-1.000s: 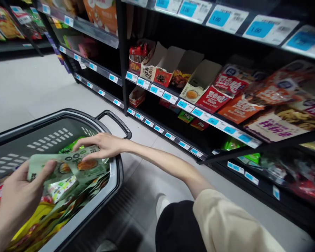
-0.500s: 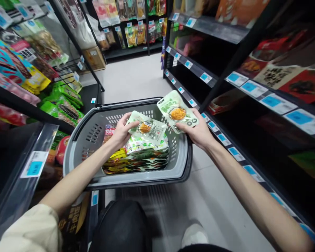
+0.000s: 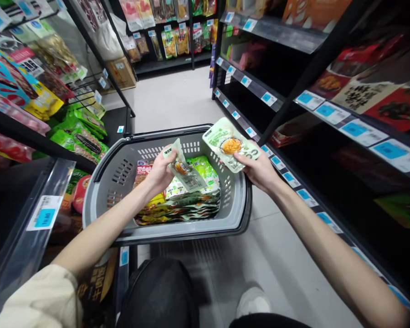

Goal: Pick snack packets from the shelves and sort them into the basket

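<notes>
A: How do we read the two grips?

B: We see the left grip (image 3: pixel 161 171) closed on one pale-green food pouch (image 3: pixel 187 171), pinched near its upper end, so that it slants down towards the packets below. The right grip (image 3: pixel 260 172) is closed on another pale-green food pouch (image 3: pixel 228 143) by its near end, the printed dish facing us.

A: Why by the ends?

B: We judge that an end pinch leaves most of each pouch uncovered, so its front can be viewed.

A: Where are both relative to the grey shopping basket (image 3: pixel 186 233)?

B: Both are above it: the first over its interior, the second over its far right corner. Within, dark-green packets (image 3: pixel 194 208) overlap beside yellow packets (image 3: pixel 156 200), edges towards us, probably packed closely to save room.
</notes>
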A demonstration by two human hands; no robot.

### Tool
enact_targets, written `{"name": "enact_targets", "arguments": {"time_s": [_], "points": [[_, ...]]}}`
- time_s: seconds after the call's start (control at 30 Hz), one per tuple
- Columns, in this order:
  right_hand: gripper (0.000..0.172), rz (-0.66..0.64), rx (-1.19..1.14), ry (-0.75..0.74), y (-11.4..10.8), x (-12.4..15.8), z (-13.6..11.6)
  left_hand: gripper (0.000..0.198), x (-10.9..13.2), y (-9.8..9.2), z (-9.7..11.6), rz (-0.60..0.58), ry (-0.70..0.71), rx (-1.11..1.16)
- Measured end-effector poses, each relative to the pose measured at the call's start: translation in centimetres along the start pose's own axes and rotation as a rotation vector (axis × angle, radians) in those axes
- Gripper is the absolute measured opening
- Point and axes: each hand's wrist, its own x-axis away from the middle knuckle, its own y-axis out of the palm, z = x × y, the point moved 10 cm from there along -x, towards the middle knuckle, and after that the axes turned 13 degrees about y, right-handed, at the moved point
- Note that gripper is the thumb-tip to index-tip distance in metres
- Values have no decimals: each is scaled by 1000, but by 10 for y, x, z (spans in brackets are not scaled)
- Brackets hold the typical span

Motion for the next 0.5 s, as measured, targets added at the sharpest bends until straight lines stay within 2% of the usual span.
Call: {"name": "enact_targets", "arguments": {"time_s": [0.13, 0.17, 0.3, 0.4, 0.5], "points": [[51, 42, 61, -19, -6, -3, 3, 12, 1, -2, -2, 47, -78, 111], [51, 40, 79, -26, -7, -3, 3, 10, 1, -1, -4, 44, -98, 144], [55, 7, 117, -5, 2, 3, 3, 28, 1, 0, -7, 17, -114, 266], [59, -46, 100, 151, 28, 17, 12, 39, 2, -4, -9, 41, -89, 268], [66, -197, 40, 352, 76, 37, 30, 38, 10, -10, -15, 76, -109, 210]]}}
